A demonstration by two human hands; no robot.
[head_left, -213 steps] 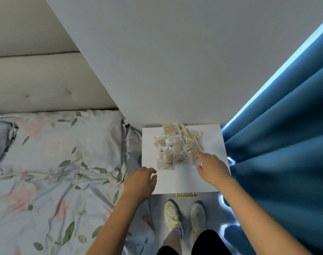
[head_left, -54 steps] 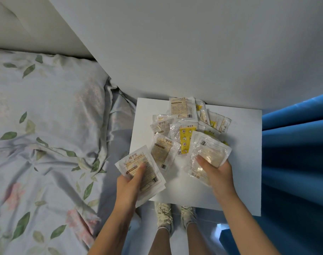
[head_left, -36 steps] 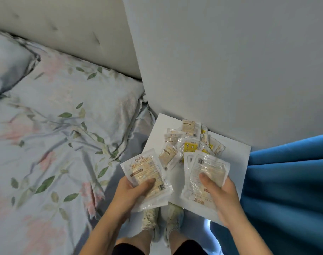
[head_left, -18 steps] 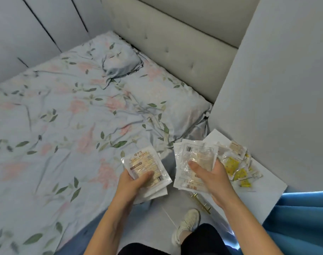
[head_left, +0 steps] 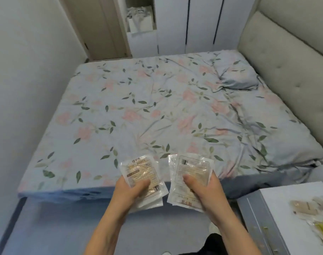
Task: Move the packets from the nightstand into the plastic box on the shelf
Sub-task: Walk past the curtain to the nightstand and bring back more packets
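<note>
Grip: 1 packet stack [head_left: 144, 178] clamped in left hand [head_left: 128, 192], 1 stack [head_left: 191, 179] in right hand [head_left: 204, 190], thumbs uppermost, carried left of the bench [head_left: 278, 205]; remaining packets [head_left: 313, 216] left there for a later trip.

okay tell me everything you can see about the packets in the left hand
The packets in the left hand are flat, clear plastic pouches with pale tan contents and printed labels; the top one shows a small barcode near its lower corner. At least two are stacked, edges fanned at the bottom. The left hand grips them, thumb pressed across the front, printed face up, held above the floor in front of the bed.
</note>
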